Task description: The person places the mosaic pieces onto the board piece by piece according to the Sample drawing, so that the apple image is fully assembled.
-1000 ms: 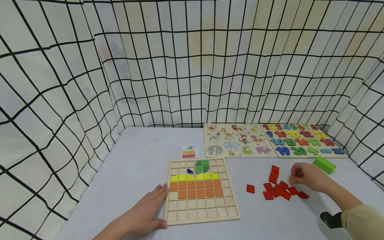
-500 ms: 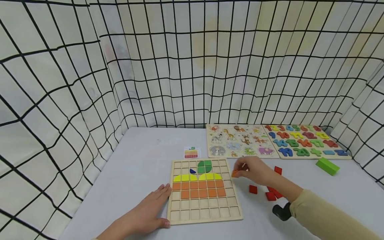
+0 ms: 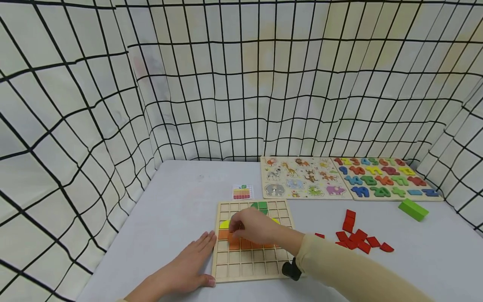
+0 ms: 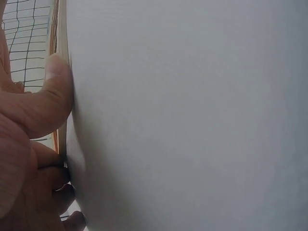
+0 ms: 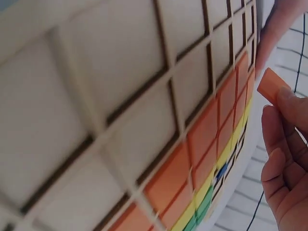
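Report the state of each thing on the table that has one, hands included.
grid board: flat, partly filled, front rows showing bare cells
orange tile: pinched, not seated
right hand: pinching orange tile
left hand: touching grid board edge
red pieces: loose, mostly clustered
picture card: face up
green block: lying loose
animal board: flat
number board: flat

Setting: a booth-like activity station with tabletop puzzles; type of building cannot be told. Black netting (image 3: 258,72) runs along left, back and right, in front of a pale backing (image 3: 250,110) (faint yellowish and pinkish patches show on it). Within the netting is a table (image 3: 181,218), surface plain white. Puzzle evidence: gridded wooden board (image 3: 249,268) toward the front, small pattern card (image 3: 242,192) just beyond it, animal puzzle board (image 3: 305,178) and number puzzle board (image 3: 385,180) side by side at the back.
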